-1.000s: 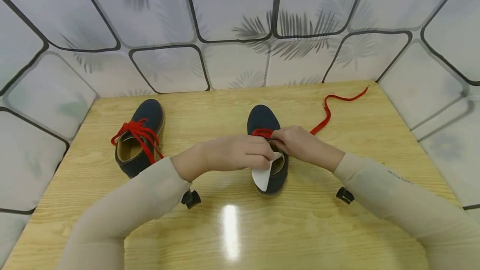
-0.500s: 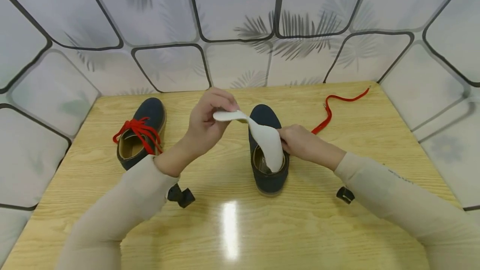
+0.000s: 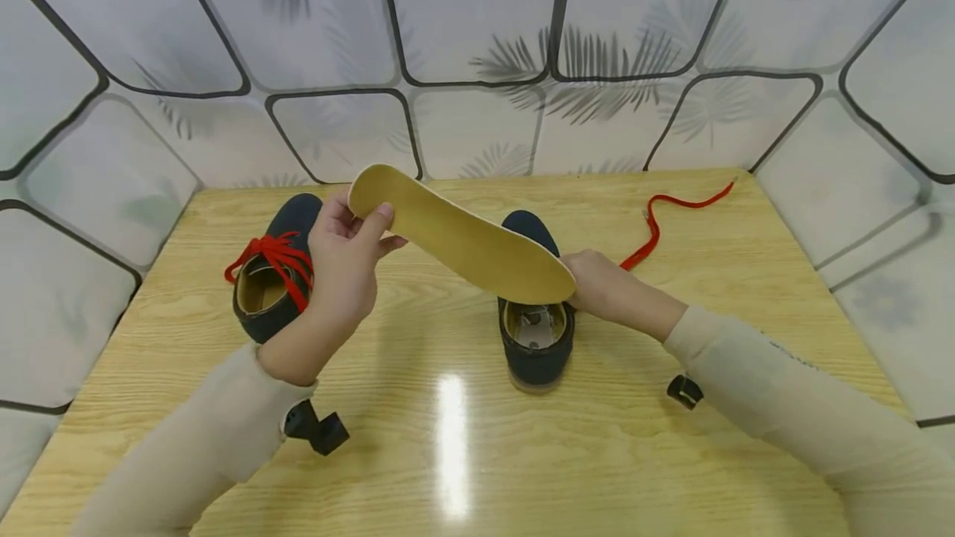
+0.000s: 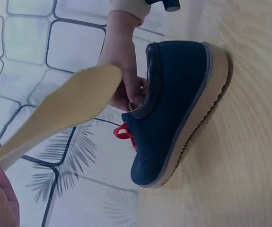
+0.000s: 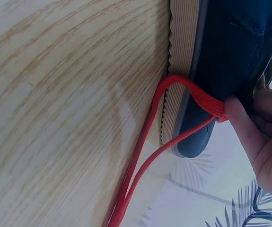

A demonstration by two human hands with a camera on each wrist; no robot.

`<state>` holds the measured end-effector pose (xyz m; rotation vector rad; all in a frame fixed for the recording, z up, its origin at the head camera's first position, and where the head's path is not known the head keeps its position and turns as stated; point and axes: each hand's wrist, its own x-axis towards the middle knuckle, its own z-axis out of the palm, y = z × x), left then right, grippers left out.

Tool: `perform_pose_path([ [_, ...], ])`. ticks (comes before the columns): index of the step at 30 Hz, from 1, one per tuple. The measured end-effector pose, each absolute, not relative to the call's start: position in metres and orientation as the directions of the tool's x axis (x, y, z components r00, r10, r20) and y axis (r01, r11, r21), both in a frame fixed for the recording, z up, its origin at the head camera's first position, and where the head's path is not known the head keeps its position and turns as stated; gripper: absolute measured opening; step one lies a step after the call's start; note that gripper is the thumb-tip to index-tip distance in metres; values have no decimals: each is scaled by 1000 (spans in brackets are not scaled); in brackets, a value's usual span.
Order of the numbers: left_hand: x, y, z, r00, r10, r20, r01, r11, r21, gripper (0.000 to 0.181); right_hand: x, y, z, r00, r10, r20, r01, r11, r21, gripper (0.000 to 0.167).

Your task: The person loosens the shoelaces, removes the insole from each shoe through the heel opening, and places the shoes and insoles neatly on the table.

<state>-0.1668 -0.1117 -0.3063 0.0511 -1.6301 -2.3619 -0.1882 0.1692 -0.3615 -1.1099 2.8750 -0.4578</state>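
My left hand point(image 3: 345, 272) pinches one end of an insole point(image 3: 462, 243). The insole hangs slantwise above a dark blue shoe point(image 3: 535, 365), its yellow face toward the head camera. In the left wrist view the insole point(image 4: 74, 101) is clear of the shoe point(image 4: 180, 94). My right hand point(image 3: 608, 287) holds the upper at the shoe's opening, thumb point(image 5: 244, 125) outside and fingers partly hidden. Red laces point(image 5: 177, 81) trail from beside that thumb in the right wrist view. Inside the shoe a greyish bottom shows; the insole covers part of its front from the head camera.
Another blue shoe point(image 3: 263, 328) with a tied red lace stands on the left, partly behind my left hand. A red lace end point(image 3: 655, 226) stretches over the wooden table point(image 3: 582, 462) to the right. Patterned fabric walls point(image 3: 477, 131) enclose the table's back and sides.
My left hand has drawn the insole up out of the shoe, moved left and turned it from its white side to its yellow side. The right hand stays at the shoe.
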Motion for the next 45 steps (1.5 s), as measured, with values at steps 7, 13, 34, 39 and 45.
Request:
perform_pose_path([
  [7,-150,-130,-308,-954,-236,-184,-53,-472,880,13,-187,171,-363,-754,-651,87,-642,703,-306,18],
  [13,-133,-140,-306,-919,-188,-346,-184,-572,800,18,-188,169,-363,-743,-664,88,-652,688,-318,18],
  [34,-74,-232,-364,-892,-172,-419,-124,-797,592,14,-186,164,-363,-731,-673,115,-663,660,-353,8],
  [39,-56,-252,-381,-889,-80,-451,-237,-762,603,26,-186,164,-363,-737,-668,105,-658,671,-343,9],
  [45,-53,-265,-396,-799,-71,-597,-448,-591,670,29,-187,165,-363,-740,-665,101,-656,679,-330,8],
])
